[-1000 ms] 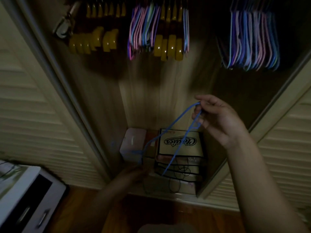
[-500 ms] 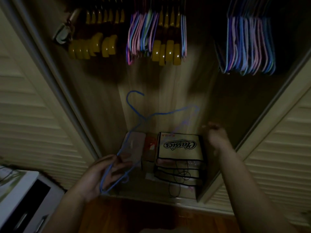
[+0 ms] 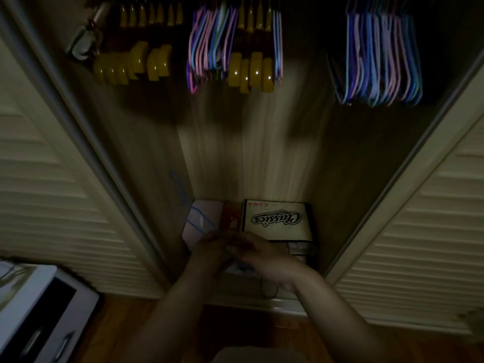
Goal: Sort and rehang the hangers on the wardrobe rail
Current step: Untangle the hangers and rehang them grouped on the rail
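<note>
A thin blue hanger (image 3: 197, 224) is blurred; its hook (image 3: 179, 188) points up and left from my hands. My left hand (image 3: 209, 254) and my right hand (image 3: 264, 256) meet low in the wardrobe opening, fingers curled together around the hanger's lower part. Thick yellow hangers (image 3: 131, 65) hang at the upper left on the rail, which is lost in darkness. A mixed bunch of pink, blue and purple thin hangers (image 3: 209, 48) hangs beside more yellow ones (image 3: 248, 73). A large bunch of thin coloured hangers (image 3: 379, 61) hangs at the upper right.
On the wardrobe floor stands a box printed "Classics" (image 3: 275, 221) with a pink box (image 3: 203, 213) at its left. Louvred doors flank the opening at left (image 3: 52, 179) and right (image 3: 432, 231). A white drawer unit (image 3: 39, 310) stands at the bottom left.
The blue hanger passed from my right hand to my left, then dropped lower. My right hand came down and left to join my left hand at the hanger.
</note>
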`<state>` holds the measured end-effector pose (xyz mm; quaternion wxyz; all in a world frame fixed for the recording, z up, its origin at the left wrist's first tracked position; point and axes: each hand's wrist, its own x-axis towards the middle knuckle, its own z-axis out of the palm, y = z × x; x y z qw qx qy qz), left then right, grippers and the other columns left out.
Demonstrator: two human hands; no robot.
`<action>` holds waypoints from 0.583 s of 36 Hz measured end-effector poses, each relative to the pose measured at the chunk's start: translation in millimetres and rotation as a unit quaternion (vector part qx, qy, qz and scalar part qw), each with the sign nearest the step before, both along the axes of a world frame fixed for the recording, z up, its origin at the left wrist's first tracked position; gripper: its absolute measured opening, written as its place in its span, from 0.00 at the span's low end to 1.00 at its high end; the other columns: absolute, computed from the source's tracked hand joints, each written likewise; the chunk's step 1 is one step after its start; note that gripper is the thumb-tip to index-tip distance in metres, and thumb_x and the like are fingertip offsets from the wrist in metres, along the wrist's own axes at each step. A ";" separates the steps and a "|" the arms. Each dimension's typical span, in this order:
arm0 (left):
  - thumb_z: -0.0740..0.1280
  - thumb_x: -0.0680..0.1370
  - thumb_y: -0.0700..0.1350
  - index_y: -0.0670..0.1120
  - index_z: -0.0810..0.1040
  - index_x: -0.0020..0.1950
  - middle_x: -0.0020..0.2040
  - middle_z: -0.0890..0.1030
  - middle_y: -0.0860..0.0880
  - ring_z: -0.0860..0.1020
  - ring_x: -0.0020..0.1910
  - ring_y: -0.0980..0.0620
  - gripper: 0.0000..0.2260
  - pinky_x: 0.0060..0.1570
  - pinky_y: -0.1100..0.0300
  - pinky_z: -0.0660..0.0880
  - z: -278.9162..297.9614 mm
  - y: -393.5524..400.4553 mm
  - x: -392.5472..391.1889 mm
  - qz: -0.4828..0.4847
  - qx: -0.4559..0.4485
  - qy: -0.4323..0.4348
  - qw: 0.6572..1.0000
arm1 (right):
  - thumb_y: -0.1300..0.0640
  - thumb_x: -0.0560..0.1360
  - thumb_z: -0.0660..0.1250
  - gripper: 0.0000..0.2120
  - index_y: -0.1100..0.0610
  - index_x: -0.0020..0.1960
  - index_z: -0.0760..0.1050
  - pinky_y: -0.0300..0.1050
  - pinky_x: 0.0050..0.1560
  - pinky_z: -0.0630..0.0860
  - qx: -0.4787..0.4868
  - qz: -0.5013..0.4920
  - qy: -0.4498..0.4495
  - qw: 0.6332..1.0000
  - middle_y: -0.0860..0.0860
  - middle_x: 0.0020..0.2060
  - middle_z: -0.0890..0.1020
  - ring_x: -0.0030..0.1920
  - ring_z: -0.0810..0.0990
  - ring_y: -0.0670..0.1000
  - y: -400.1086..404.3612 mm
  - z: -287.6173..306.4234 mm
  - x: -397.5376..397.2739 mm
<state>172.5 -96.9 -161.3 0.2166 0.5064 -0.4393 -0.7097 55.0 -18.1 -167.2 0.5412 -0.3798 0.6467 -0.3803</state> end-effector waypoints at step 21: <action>0.63 0.82 0.49 0.47 0.79 0.60 0.41 0.83 0.51 0.82 0.37 0.58 0.10 0.33 0.64 0.77 23.6 7.1 -48.9 -0.160 -0.119 0.089 0.976 | 0.48 0.84 0.55 0.14 0.53 0.54 0.76 0.62 0.56 0.77 -0.112 -0.186 0.180 0.959 0.56 0.51 0.82 0.53 0.81 0.58 9.5 21.4 -18.5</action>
